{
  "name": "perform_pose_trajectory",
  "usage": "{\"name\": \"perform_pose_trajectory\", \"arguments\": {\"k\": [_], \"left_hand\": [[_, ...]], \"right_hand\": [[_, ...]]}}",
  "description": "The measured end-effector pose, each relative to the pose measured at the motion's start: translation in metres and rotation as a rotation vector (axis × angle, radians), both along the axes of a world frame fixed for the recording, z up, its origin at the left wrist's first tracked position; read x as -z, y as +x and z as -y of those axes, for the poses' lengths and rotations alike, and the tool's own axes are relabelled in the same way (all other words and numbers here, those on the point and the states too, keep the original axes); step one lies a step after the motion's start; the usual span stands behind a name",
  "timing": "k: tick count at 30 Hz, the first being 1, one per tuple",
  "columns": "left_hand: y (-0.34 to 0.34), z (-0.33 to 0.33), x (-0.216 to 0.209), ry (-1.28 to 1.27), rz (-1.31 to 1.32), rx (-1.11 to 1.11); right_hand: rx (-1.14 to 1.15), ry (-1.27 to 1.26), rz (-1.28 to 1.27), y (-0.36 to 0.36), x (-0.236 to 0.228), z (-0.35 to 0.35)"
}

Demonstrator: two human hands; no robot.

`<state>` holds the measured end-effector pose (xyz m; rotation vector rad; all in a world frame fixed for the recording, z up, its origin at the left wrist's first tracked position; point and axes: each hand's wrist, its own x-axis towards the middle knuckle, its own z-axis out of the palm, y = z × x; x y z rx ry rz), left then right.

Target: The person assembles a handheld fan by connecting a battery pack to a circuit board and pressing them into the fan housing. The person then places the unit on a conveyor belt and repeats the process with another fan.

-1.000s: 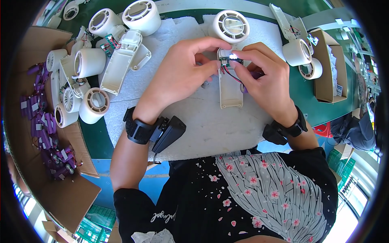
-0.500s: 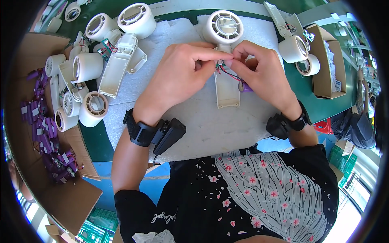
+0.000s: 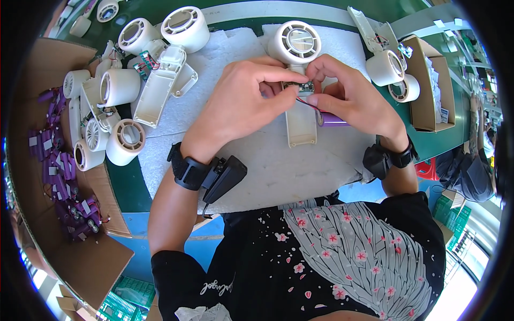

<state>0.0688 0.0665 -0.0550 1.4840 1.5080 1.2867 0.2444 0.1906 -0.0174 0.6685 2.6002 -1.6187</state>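
Note:
On the foam mat lies a white handheld fan body [image 3: 294,44] with a round slotted head at the far end. Its open handle shell [image 3: 301,131] points toward me. Over the neck, my left hand [image 3: 241,99] pinches the left end of a small circuit board [image 3: 306,88]. My right hand [image 3: 356,99] closes its thumb and fingers at the board's right edge. Red and black wires [image 3: 308,103] run from the board to a purple battery cell [image 3: 333,121], which lies beside the handle under my right hand. My fingers partly hide the board.
Several more white fan bodies [image 3: 120,86] stand at the left, some with boards showing. A cardboard box [image 3: 101,273] at far left holds purple battery cells [image 3: 61,171]. At the right are another opened fan [image 3: 385,68] and a small carton [image 3: 423,107]. The foam mat [image 3: 241,182] covers the green table.
The board has tilted so that more of its face shows. My right hand has shifted slightly right and down, and the purple battery cell is more exposed.

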Motion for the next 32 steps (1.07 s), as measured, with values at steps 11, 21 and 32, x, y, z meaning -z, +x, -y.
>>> {"name": "perform_pose_trajectory", "arguments": {"k": [11, 21, 32], "left_hand": [[0.002, 0.001, -0.007, -0.105, 0.015, 0.009], [0.008, 0.002, -0.009, -0.118, -0.019, -0.061], [-0.004, -0.001, -0.002, 0.131, -0.045, -0.084]], "right_hand": [[0.013, -0.069, 0.025, 0.0, -0.001, -0.001], [0.039, -0.013, -0.081, 0.0, 0.011, -0.003], [0.096, -0.148, -0.124, -0.002, 0.009, -0.02]]}}
